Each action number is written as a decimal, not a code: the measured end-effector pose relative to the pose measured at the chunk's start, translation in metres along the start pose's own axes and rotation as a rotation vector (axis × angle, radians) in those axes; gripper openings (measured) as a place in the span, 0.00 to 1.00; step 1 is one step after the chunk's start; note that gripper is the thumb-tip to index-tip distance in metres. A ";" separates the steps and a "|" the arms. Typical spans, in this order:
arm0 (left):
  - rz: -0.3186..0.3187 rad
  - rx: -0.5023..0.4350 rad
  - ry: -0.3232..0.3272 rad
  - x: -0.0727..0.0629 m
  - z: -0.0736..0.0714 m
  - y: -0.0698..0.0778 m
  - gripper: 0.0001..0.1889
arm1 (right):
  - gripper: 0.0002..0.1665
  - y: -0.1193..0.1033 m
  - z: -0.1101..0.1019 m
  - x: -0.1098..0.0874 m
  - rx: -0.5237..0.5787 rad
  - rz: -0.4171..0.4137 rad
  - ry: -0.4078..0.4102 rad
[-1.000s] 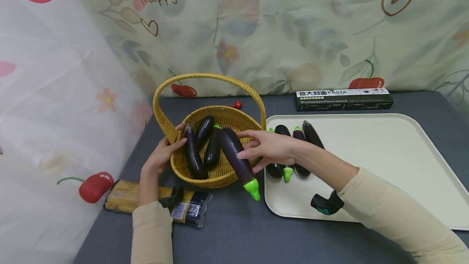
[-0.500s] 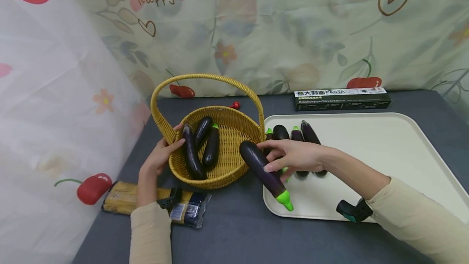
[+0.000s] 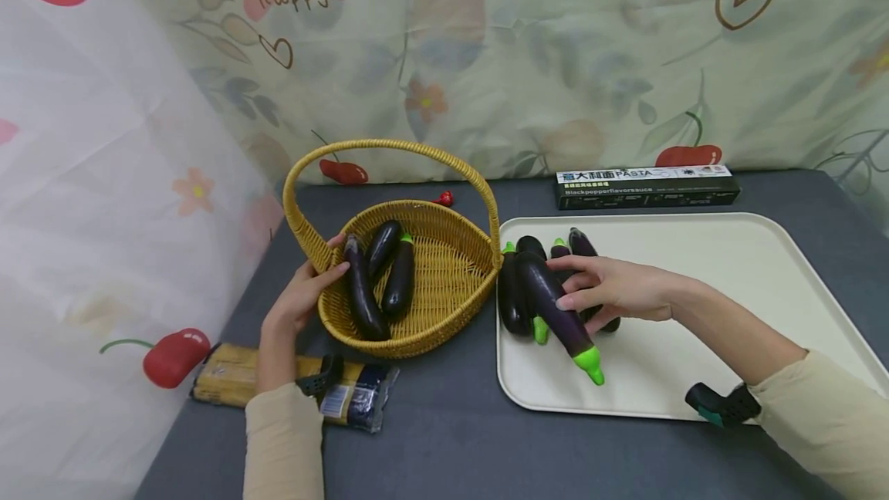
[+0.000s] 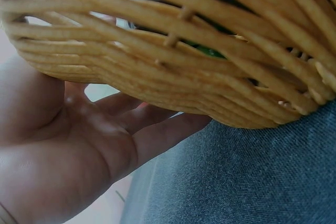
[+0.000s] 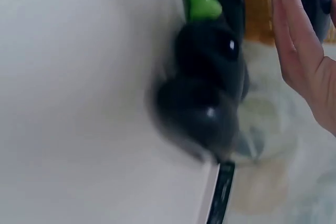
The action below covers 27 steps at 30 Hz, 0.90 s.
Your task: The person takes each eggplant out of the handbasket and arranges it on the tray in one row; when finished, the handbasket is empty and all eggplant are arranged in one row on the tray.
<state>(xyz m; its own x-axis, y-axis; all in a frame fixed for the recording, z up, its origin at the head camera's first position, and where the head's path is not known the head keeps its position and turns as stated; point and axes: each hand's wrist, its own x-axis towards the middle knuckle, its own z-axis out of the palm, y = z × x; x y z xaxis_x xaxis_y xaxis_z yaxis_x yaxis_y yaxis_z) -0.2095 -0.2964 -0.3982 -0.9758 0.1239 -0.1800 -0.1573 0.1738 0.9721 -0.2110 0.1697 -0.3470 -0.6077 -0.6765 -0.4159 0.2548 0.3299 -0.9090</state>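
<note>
My right hand (image 3: 618, 289) pinches a dark purple eggplant with a green cap (image 3: 559, 311) above the left part of the white tray (image 3: 722, 330). Several other eggplants (image 3: 514, 299) lie side by side under and behind it, partly covered by the hand. At the left, my left hand (image 3: 303, 295) grips the side of a yellow wicker basket (image 3: 451, 284), thumb over the rim by the handle's foot. Its other fingers lie against the outer weave (image 4: 157, 72) in the left wrist view. Three eggplants (image 3: 397, 276) rest inside the basket, toward its left side.
A black pasta box (image 3: 646, 190) stands behind the tray. A bag of spaghetti (image 3: 354, 392) lies under my left forearm. A small red object (image 3: 445, 198) sits behind the basket, whose tall handle (image 3: 389, 143) arches over it. A patterned cloth hangs at the back and left.
My right hand has carried the eggplant rightward, from over the basket to over the tray. My left hand has stayed on the basket.
</note>
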 end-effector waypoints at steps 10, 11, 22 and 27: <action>0.009 -0.002 -0.006 0.000 -0.001 -0.001 0.36 | 0.47 0.015 -0.047 -0.016 0.047 0.006 0.080; 0.010 -0.003 -0.008 0.000 -0.001 -0.001 0.35 | 0.47 0.016 -0.052 -0.017 0.059 0.002 0.082; 0.027 -0.012 -0.009 0.001 -0.001 -0.004 0.35 | 0.48 0.040 -0.094 -0.017 0.081 0.037 0.187; 0.024 -0.010 -0.008 0.001 -0.002 -0.005 0.35 | 0.49 0.051 -0.103 -0.011 0.102 0.064 0.217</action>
<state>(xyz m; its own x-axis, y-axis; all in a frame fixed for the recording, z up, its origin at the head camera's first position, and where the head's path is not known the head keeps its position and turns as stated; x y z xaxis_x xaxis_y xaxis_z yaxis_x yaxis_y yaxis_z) -0.2103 -0.2994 -0.4027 -0.9781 0.1358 -0.1578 -0.1354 0.1609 0.9776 -0.2693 0.2619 -0.3863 -0.7328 -0.4953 -0.4666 0.3659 0.2913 -0.8839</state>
